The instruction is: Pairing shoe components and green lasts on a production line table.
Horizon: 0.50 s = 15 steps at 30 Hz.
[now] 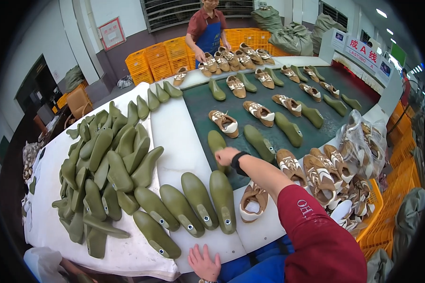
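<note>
1. One olive-green, smooth, foot-shaped shoe last, apparently hard plastic (pixel 216 140), lies on the dark green, flat conveyor belt (pixel 198 115), near its closest left corner, partly covered by the right hand (pixel 227 156).

2. This last probably handles as a stiff, solid piece with moderate weight; it should neither bend nor crush, and looks hard to damage.

3. Its slick, rounded skin could slide under a loose touch, so a firm wrap seems wise. The narrower waist or the heel end likely offers the best hold; the broad, tapering toe gives fingers less to hook on.

4. The right hand, with a black band at its wrist, is curled, knuckles up, over the near part of the last. Its fingertips are hidden, so I cannot tell whether they pinch the last or merely touch it.

5. The left hand (pixel 204 263) is spread, fingers and thumb apart, resting at the near edge of the white, smooth-topped bench (pixel 172 151). It holds nothing visible.

6. Just above it on the bench lie several loose olive-green lasts (pixel 223 203); a brown-and-white lace-up shoe (pixel 254 200) sits to their right.
</note>
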Motion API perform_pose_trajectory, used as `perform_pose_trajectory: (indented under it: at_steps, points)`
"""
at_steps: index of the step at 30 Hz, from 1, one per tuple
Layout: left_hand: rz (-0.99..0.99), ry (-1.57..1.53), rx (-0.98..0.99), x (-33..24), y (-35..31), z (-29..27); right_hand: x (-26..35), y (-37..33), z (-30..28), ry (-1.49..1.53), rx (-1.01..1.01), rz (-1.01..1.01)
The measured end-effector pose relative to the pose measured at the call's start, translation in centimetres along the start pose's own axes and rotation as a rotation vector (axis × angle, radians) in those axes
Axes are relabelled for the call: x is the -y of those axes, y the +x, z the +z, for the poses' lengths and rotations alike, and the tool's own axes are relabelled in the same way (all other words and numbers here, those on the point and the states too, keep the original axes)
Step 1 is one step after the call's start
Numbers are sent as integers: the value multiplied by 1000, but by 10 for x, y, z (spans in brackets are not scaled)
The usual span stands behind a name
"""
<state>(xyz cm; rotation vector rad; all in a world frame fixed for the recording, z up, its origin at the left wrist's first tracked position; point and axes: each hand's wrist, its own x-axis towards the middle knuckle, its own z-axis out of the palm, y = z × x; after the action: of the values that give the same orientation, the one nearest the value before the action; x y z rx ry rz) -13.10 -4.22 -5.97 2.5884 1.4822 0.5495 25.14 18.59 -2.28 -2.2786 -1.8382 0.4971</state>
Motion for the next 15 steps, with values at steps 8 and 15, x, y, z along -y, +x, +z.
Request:
perform_pose_trajectory:
  at_steps: [8, 15]
  points:
    - [29, 64, -21, -7, 0, -2, 5, -8, 18, 155, 7, -92]
    - [49, 30, 43, -2, 1, 6, -7, -54, -47, 34, 113, -261]
